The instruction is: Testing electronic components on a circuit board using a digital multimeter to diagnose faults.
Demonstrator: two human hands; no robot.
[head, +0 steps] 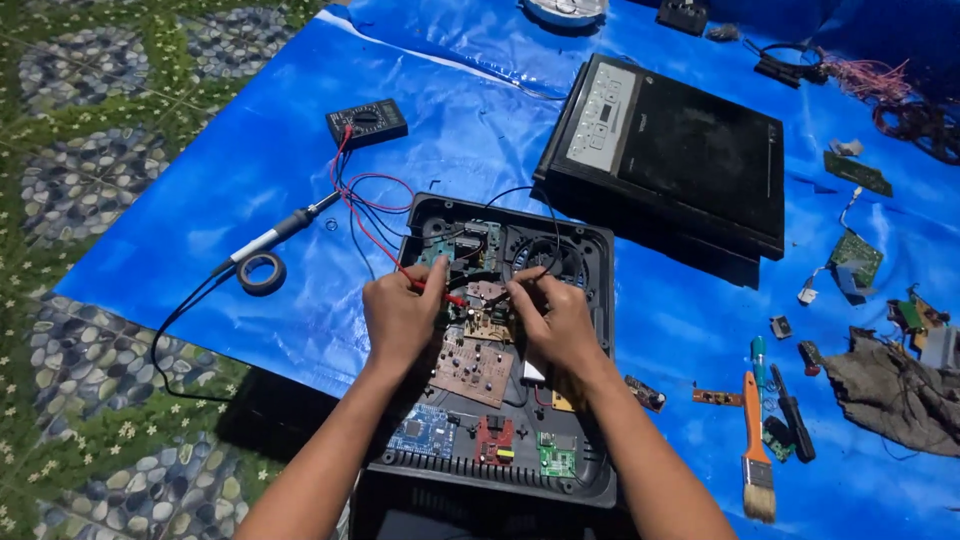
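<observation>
At lower centre, the opened black cooker base (590, 300) holds circuit boards (472, 368). Left hand (400, 318) pinches the red probe (440, 295); right hand (555, 322) pinches the black probe (530, 275), multimeter (367, 123) upper left.

Single head view only, nothing shared with second view. Scene looked down on steeply from above, faced forward over blue tarp (250, 180) laid on patterned floor (70, 400). Opened black casing (600, 250) framed close, centre-low; both forearms seen entering from bottom edge.
</observation>
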